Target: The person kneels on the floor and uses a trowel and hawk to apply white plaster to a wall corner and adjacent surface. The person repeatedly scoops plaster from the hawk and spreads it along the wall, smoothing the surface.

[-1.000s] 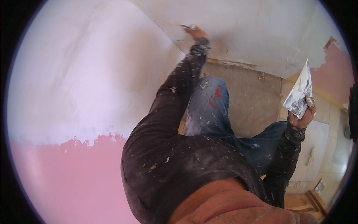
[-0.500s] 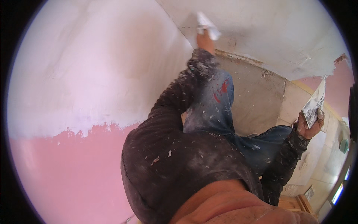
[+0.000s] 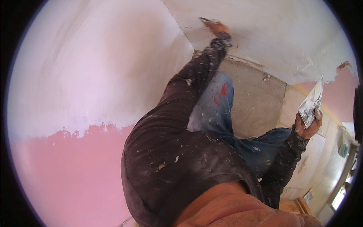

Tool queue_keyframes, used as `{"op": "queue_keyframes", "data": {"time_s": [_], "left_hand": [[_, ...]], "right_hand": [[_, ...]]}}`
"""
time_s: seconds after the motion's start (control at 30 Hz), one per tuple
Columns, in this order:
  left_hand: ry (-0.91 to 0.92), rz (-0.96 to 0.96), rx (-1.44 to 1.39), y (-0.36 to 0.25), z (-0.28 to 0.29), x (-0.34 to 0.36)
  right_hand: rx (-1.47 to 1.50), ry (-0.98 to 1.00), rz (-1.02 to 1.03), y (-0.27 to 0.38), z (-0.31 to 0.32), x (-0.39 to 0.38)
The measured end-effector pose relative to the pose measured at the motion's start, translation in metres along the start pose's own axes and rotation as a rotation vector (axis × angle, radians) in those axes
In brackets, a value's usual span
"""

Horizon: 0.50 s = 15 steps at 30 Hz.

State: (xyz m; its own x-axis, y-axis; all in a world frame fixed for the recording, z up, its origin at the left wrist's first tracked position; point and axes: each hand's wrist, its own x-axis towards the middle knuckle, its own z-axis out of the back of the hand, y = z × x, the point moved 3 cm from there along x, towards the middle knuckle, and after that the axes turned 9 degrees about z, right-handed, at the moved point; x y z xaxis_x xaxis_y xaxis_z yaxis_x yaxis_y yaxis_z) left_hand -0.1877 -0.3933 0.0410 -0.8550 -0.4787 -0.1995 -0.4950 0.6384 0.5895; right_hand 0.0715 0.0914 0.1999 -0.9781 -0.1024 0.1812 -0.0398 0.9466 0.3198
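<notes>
My left hand (image 3: 218,28) reaches up to the white-coated wall at the far side, closed around a putty knife (image 3: 206,19). The blade is seen nearly edge-on and lies close to the wall; I cannot tell if it touches. At the right, my right hand (image 3: 309,126) grips a wide flat plastering blade (image 3: 311,102) held upright, smeared with white and grey plaster. Its handle is hidden by the fingers. Both dark sleeves are spotted with white.
A second wall on the left is white above and pink (image 3: 75,178) below. Bare grey floor (image 3: 259,98) lies beyond my bent knees in paint-stained jeans (image 3: 211,102). Pale tiles (image 3: 295,102) and a wooden piece (image 3: 293,206) are at the right, with a small green object (image 3: 343,150).
My left hand has swept slightly up and right along the wall, and its blade has turned from face-on to edge-on. My right hand with its blade has shifted slightly left.
</notes>
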Motion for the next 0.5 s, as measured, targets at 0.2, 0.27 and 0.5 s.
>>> {"op": "queue_keyframes", "data": {"time_s": [0.2, 0.27, 0.5], "left_hand": [[-0.456, -0.337, 2.149, 0.135, 0.003, -0.204], [-0.282, -0.143, 1.937, 0.118, -0.006, -0.249], [-0.014, -0.702, 2.148, -0.059, -0.085, -0.133]], "right_hand": [[-0.097, -0.218, 0.151, 0.005, -0.018, -0.004], [-0.081, -0.195, 0.13, 0.002, -0.021, -0.005], [-0.012, 0.063, 0.058, 0.006, 0.0, -0.005]]}}
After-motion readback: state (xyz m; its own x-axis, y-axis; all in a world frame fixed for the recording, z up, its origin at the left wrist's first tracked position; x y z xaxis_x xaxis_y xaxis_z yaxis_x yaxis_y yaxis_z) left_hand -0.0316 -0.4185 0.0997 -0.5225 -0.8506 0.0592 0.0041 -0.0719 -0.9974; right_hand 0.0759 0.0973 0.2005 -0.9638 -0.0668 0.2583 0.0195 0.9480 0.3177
